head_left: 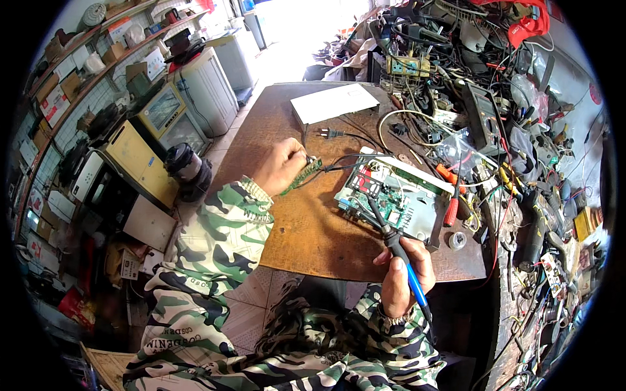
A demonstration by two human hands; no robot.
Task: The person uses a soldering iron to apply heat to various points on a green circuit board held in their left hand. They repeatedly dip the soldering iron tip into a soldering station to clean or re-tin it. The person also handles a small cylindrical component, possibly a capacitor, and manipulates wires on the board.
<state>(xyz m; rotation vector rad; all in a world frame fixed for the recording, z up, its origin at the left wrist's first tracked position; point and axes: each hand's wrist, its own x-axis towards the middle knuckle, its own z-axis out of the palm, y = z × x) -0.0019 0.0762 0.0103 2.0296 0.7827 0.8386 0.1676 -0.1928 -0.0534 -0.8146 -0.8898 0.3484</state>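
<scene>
My left hand (280,167) is closed around the edge of a small green circuit board (301,176), held a little above the table. Dark wires run from near that board toward an opened device (422,218), a pale metal case with a green main board (395,203) and a red-and-black part inside. A blue-handled soldering iron (415,284) is gripped in my right hand (409,274). Its dark tip points away from me over the near part of the main board; whether it touches is unclear. Both forearms wear camouflage sleeves.
A white flat cover (335,103) and a black plug (331,133) lie farther back on the wooden table (306,244). To the right are a red-handled screwdriver (451,210), a small round container (458,241), a multimeter (486,120) and tangled cables. Shelves (85,85) line the left.
</scene>
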